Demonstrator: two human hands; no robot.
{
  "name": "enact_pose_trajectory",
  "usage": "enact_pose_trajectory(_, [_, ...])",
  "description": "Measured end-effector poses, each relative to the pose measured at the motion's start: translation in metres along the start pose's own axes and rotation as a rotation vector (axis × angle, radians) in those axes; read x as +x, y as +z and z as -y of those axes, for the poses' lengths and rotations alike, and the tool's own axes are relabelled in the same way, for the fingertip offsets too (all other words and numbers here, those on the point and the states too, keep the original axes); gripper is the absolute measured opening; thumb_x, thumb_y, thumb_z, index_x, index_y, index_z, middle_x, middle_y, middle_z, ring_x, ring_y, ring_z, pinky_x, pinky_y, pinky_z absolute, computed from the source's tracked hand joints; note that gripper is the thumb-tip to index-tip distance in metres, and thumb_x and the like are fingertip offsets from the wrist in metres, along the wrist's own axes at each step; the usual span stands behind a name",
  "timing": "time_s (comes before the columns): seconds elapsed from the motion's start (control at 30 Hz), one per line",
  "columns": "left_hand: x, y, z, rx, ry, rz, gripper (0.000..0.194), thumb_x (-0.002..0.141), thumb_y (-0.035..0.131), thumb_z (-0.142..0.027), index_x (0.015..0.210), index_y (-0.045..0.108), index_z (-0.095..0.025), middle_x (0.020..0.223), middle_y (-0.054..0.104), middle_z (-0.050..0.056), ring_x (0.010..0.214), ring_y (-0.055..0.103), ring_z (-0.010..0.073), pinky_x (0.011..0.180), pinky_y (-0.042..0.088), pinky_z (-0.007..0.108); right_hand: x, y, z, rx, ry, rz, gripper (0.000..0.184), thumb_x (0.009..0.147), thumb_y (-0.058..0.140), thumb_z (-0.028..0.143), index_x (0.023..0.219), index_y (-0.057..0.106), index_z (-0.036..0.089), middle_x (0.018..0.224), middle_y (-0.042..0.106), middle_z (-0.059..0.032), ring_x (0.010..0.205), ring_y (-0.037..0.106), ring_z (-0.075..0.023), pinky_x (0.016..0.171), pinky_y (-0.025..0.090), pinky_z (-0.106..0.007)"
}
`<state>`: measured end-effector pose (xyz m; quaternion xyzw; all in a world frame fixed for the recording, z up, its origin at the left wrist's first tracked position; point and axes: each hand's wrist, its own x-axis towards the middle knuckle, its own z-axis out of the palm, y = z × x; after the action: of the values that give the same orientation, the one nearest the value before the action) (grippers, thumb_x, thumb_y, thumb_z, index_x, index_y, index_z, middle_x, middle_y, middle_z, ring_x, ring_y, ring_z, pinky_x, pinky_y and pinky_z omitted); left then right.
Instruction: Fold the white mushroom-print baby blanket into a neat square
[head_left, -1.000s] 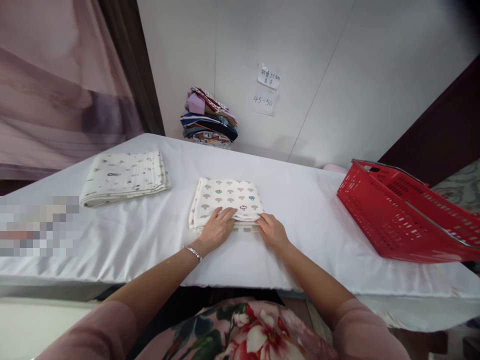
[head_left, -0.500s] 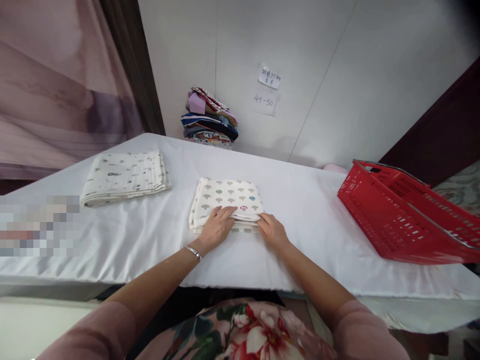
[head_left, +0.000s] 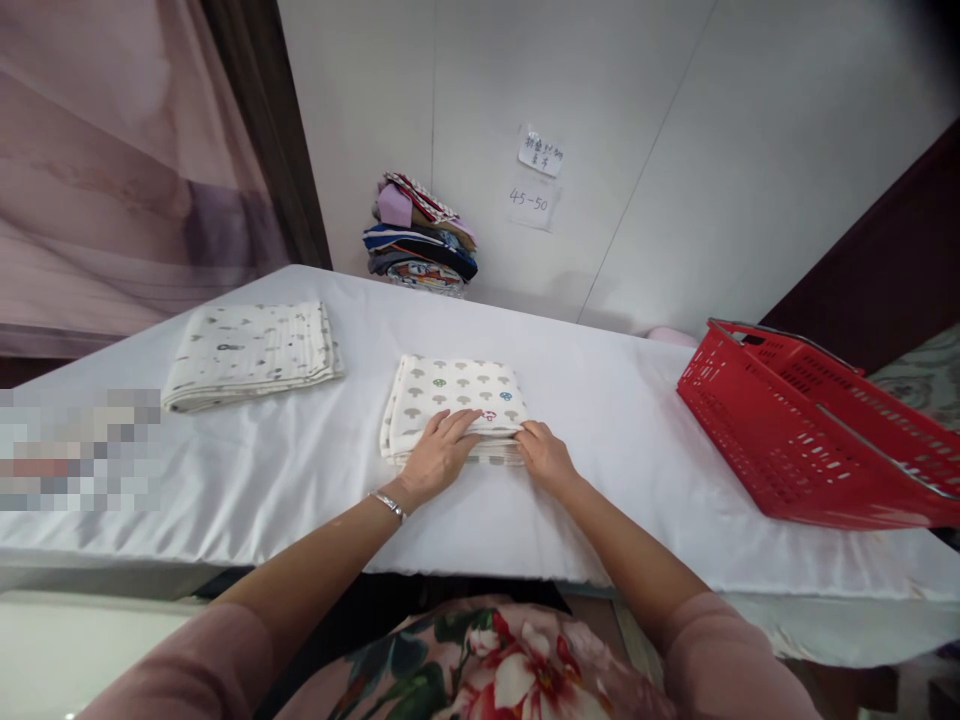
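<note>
Our flattened left hand (head_left: 437, 455) presses folded white mushroom-print cloth (head_left: 459, 388); our right hand (head_left: 547, 460) pinches it; uneven tugging could skew layers.

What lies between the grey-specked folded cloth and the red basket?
In the head view: the mushroom-print cloth, with the left hand and right hand touching it, on the white tablecloth.

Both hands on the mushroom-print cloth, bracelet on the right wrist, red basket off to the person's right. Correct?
Not quite: the bracelet is on the left wrist, as the head view shows. The rest holds: the left hand and right hand are on the mushroom-print cloth, and the red basket is off to the person's right.
</note>
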<state>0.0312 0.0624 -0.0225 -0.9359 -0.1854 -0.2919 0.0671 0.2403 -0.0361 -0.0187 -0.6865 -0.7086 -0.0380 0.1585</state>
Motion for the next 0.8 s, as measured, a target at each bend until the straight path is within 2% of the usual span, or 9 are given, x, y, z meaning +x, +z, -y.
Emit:
enact_pose_trajectory(0.13, [0.003,0.001,-0.005,-0.013,0.101,0.035,0.025,0.089,0.037,-0.015,0.087,0.062,-0.019,0.139,0.042,0.006,0.127,0.036,0.0214,0.106,0.026,0.047,0.002,-0.001,0.001,-0.012,-0.001,0.02,0.021,0.087,0.041,0.016,0.097,0.056,0.024,0.11,0.053,-0.0046,0.099,0.045,-0.0194,0.07,0.042,-0.027])
enact_pose_trajectory(0.23, [0.008,0.006,-0.008,0.016,0.093,0.026,0.027,0.09,0.037,-0.016,0.08,0.062,-0.018,0.136,0.045,0.006,0.127,0.037,0.0224,0.106,0.026,0.048,0.002,-0.002,0.001,-0.008,-0.008,0.025,0.019,0.088,0.041,0.017,0.098,0.056,0.024,0.11,0.053,-0.0046,0.101,0.045,-0.0192,0.071,0.042,-0.026])
enact_pose_trajectory(0.43, [0.019,0.017,-0.015,0.054,0.1,-0.008,0.026,0.09,0.038,-0.017,0.083,0.063,-0.018,0.133,0.049,0.006,0.126,0.039,0.0223,0.108,0.023,0.049,0.002,-0.005,0.001,0.01,-0.012,0.026,0.02,0.088,0.04,0.017,0.098,0.056,0.024,0.11,0.054,-0.0044,0.102,0.045,-0.0187,0.075,0.042,-0.027])
enact_pose_trajectory(0.67, [0.028,0.026,-0.021,0.077,0.109,0.022,0.025,0.089,0.04,-0.017,0.081,0.065,-0.018,0.134,0.048,0.006,0.128,0.037,0.0236,0.11,0.018,0.053,0.003,-0.004,0.002,0.022,0.004,0.028,0.022,0.085,0.04,0.012,0.097,0.055,0.023,0.107,0.053,-0.0052,0.1,0.046,-0.0183,0.076,0.043,-0.028])
enact_pose_trajectory(0.8, [0.03,0.027,-0.022,0.067,0.118,0.06,0.021,0.086,0.046,-0.017,0.086,0.066,-0.018,0.135,0.046,0.007,0.129,0.034,0.0249,0.112,0.012,0.054,0.002,-0.007,0.0,0.089,-0.013,0.031,0.017,0.085,0.045,0.018,0.096,0.056,0.024,0.104,0.054,-0.0041,0.099,0.047,-0.0178,0.079,0.044,-0.029])
